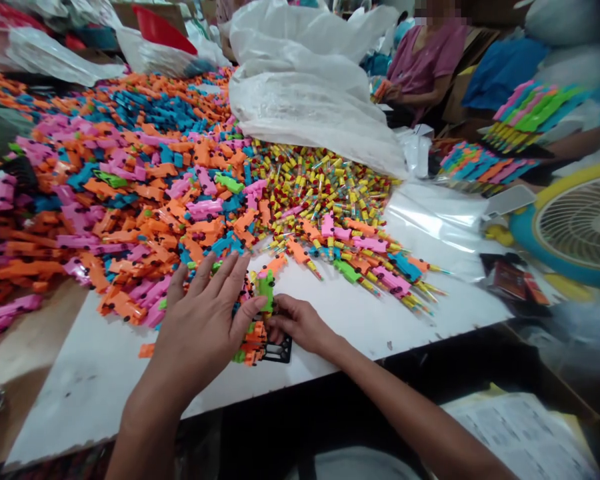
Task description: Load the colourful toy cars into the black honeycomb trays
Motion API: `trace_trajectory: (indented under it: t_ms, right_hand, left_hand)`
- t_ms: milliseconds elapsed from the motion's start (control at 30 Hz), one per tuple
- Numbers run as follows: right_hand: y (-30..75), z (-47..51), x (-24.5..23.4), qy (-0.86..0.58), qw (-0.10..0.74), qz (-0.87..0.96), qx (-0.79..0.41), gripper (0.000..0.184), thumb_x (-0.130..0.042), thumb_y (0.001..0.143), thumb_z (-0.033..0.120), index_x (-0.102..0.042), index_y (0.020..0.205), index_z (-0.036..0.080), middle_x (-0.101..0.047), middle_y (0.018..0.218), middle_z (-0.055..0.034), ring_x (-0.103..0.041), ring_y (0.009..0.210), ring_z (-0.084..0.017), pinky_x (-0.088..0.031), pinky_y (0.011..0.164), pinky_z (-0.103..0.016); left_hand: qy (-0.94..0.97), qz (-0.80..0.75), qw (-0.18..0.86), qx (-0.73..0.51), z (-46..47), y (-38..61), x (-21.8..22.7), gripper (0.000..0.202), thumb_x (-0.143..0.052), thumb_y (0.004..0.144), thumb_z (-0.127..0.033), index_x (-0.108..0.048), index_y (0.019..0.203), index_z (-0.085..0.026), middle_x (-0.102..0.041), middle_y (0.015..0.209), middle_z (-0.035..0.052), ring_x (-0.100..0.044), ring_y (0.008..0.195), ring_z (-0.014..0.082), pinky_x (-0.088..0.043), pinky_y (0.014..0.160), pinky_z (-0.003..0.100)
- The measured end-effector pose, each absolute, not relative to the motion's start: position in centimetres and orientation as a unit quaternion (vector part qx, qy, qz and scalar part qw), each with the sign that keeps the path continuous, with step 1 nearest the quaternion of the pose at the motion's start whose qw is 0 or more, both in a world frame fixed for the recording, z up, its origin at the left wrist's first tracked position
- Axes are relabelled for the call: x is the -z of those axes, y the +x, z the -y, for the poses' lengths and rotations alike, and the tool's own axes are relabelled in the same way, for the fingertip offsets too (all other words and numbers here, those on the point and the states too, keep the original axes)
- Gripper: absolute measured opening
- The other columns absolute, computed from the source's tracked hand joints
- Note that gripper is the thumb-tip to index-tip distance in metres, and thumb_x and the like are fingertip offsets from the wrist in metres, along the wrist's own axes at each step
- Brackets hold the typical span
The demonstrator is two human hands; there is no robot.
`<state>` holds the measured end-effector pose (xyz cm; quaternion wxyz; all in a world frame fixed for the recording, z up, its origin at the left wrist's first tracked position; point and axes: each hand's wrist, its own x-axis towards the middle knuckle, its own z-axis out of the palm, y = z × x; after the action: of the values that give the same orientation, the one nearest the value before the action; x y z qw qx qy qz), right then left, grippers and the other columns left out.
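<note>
My left hand (205, 320) is open with its fingers stretched out, over the near edge of the pile of toy car pieces (180, 230). Its thumb reaches the side of a green toy car (267, 291) that stands upright on a short yellow part. My right hand (297, 325) has its fingers closed around the lower end of this green toy car; the fingertips are partly hidden. Beneath both hands lies a black slotted rack (281, 352) with orange and green toy cars (253, 343) at its left, partly covered by my left hand.
Yellow pencil-like sticks with clear tips (325, 190) are heaped beyond. To the right, more sticks carry car toppers (390, 277). A white plastic bag (310, 87), a fan (590, 213) and filled racks (487, 163) stand around. A person (427, 63) sits across the table.
</note>
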<state>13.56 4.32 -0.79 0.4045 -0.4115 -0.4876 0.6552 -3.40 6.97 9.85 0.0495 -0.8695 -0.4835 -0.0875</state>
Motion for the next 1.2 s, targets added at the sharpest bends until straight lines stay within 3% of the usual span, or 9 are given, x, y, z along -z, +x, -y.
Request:
trace_trajectory:
  t_ms: [233, 533, 667, 767, 900, 1000, 1133, 1200]
  right_hand:
    - [13.1, -3.0, 2.3, -0.464, 0.379, 0.734, -0.320, 0.013, -0.044, 0.089, 0.020, -0.048, 0.078, 0.022, -0.055, 0.079, -0.0023, -0.052, 0.077, -0.016, -0.045, 0.072, -0.027]
    - [13.7, -3.1, 1.8, -0.433, 0.350, 0.756, -0.344, 0.015, -0.045, 0.088, 0.013, -0.052, 0.077, 0.022, -0.056, 0.078, -0.0002, -0.051, 0.075, -0.015, -0.043, 0.070, -0.025]
    - [15.0, -4.4, 1.1, -0.448, 0.342, 0.740, -0.367, 0.011, -0.050, 0.090, 0.015, -0.059, 0.090, 0.021, -0.061, 0.083, 0.0006, -0.057, 0.074, -0.014, -0.046, 0.071, -0.024]
    - [16.7, -6.5, 0.4, -0.614, 0.336, 0.675, -0.234, 0.014, -0.051, 0.093, 0.021, -0.057, 0.105, 0.018, -0.061, 0.101, -0.0081, -0.060, 0.086, -0.018, -0.047, 0.075, -0.028]
    - [18.8, -8.9, 0.2, -0.758, 0.198, 0.614, -0.097, 0.016, -0.052, 0.093, 0.025, -0.056, 0.101, 0.013, -0.057, 0.109, -0.0186, -0.061, 0.086, -0.024, -0.047, 0.070, -0.033]
    - [19.3, -9.2, 0.2, -0.753, 0.220, 0.600, -0.156, 0.008, -0.054, 0.089, 0.021, -0.052, 0.095, 0.016, -0.060, 0.098, -0.0136, -0.061, 0.080, -0.022, -0.047, 0.068, -0.032]
    - [18.0, -7.9, -0.1, -0.614, 0.348, 0.533, -0.467, 0.017, -0.055, 0.086, 0.023, -0.042, 0.099, 0.021, -0.059, 0.070, 0.0027, -0.058, 0.055, -0.014, -0.048, 0.056, -0.027]
    - [16.7, -7.1, -0.1, -0.496, 0.378, 0.493, -0.607, 0.020, -0.052, 0.087, 0.024, -0.041, 0.103, 0.022, -0.057, 0.065, 0.0053, -0.060, 0.054, -0.014, -0.051, 0.055, -0.027]
  left_hand:
    - [-0.871, 0.479, 0.050, 0.098, -6.9, -3.3, -10.0, 0.069, -0.018, 0.093, -0.059, -0.035, 0.145, -0.017, -0.043, 0.147, 0.0099, -0.034, 0.137, 0.0375, -0.023, 0.110, 0.059]
    - [-0.874, 0.474, 0.054, 0.093, -6.9, -3.4, -10.0, 0.069, -0.022, 0.092, -0.060, -0.036, 0.145, -0.017, -0.043, 0.147, 0.0108, -0.034, 0.137, 0.0378, -0.022, 0.110, 0.060]
    - [-0.875, 0.475, 0.052, 0.083, -6.9, -3.4, -10.2, 0.066, -0.024, 0.093, -0.056, -0.036, 0.145, -0.017, -0.045, 0.146, 0.0093, -0.035, 0.137, 0.0379, -0.022, 0.110, 0.060]
    - [-0.875, 0.474, 0.054, 0.080, -6.9, -3.4, -10.2, 0.066, -0.027, 0.092, -0.055, -0.035, 0.145, -0.017, -0.045, 0.146, 0.0095, -0.035, 0.137, 0.0375, -0.022, 0.111, 0.059]
    - [-0.872, 0.482, 0.058, 0.068, -6.8, -3.3, -10.2, 0.067, -0.028, 0.091, -0.055, -0.033, 0.146, -0.016, -0.044, 0.147, 0.0102, -0.033, 0.138, 0.0378, -0.022, 0.111, 0.059]
    - [-0.871, 0.483, 0.058, 0.063, -6.8, -3.3, -10.2, 0.067, -0.027, 0.092, -0.055, -0.033, 0.146, -0.017, -0.044, 0.147, 0.0094, -0.033, 0.138, 0.0375, -0.021, 0.111, 0.059]
    - [-0.873, 0.480, 0.054, 0.067, -6.8, -3.3, -10.2, 0.067, -0.027, 0.091, -0.054, -0.032, 0.146, -0.017, -0.044, 0.147, 0.0093, -0.033, 0.138, 0.0373, -0.020, 0.111, 0.059]
    - [-0.873, 0.480, 0.051, 0.070, -6.9, -3.3, -10.2, 0.066, -0.026, 0.091, -0.054, -0.033, 0.146, -0.017, -0.044, 0.147, 0.0098, -0.033, 0.138, 0.0374, -0.021, 0.111, 0.059]
